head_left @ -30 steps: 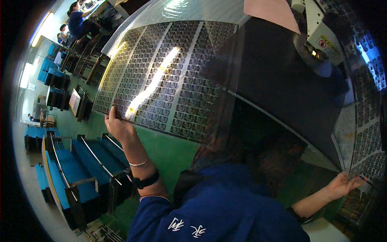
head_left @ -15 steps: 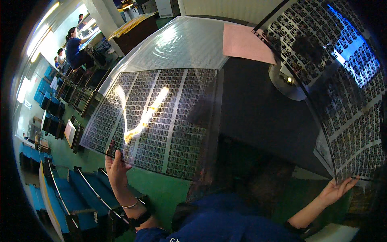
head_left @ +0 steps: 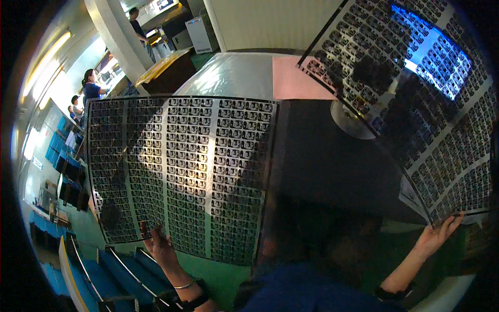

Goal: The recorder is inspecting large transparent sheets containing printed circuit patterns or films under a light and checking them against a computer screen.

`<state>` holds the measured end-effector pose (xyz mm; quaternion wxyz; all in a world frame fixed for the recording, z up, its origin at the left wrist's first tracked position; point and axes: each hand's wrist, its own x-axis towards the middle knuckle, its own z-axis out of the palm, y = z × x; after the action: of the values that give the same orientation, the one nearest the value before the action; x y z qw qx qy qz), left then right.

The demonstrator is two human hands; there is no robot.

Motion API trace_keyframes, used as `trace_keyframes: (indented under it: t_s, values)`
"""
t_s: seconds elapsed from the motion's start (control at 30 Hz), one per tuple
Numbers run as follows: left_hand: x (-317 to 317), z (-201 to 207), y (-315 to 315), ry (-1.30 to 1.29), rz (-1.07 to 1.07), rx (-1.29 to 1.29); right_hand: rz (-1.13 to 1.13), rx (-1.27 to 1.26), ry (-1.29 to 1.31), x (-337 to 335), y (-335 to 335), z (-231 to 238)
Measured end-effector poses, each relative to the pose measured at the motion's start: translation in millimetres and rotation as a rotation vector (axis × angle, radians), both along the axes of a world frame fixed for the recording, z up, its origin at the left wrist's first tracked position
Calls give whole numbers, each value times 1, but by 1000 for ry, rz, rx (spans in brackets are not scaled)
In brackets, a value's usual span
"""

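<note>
My left hand [head_left: 162, 248] is closed on the lower edge of a clear film sheet [head_left: 189, 156] printed with rows of small black patterns. That sheet stands raised and faces me, with light showing through its middle. Over on the right, my right hand [head_left: 441, 233] pinches the bottom corner of a second patterned film sheet [head_left: 460, 161]. This one is tilted, its upper part reaching past the top of the view, and a blue-white reflection crosses it. A dark table surface [head_left: 322, 156] lies between the two sheets.
Clear plastic sheeting [head_left: 234, 73] covers the table's far left part, beside a pink sheet [head_left: 299, 78]. A round metallic object [head_left: 353, 122] sits partly behind the right film. Blue-topped racks [head_left: 117, 270] stand at lower left. Several people are in the background, one near a pillar [head_left: 117, 36].
The left film sheet has swung up from a slanted position to face me, and my left hand shifted slightly right and down with it. My right hand keeps its hold. The whole view has tilted upward.
</note>
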<state>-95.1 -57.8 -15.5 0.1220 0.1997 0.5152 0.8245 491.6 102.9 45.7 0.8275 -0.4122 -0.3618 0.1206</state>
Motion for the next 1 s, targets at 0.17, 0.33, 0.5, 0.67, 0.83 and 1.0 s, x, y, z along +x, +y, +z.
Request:
trace_keyframes:
  t_s: [0.17,0.33,0.5,0.67,0.83,1.0]
  values:
    - [7,4,9,31,55,26,34,20,97,-1,0,-8]
    - [18,12,19,93,136,-61,45,31,204,-19,2,3]
    - [4,-1,22,114,134,-10,101,64,289,-19,6,3]
    - [14,-2,20,13,131,-25,143,86,343,-19,10,-2]
    - [21,-1,22,20,177,32,204,127,333,-8,11,-9]
    - [5,-5,6,23,144,164,209,100,311,-10,9,-6]
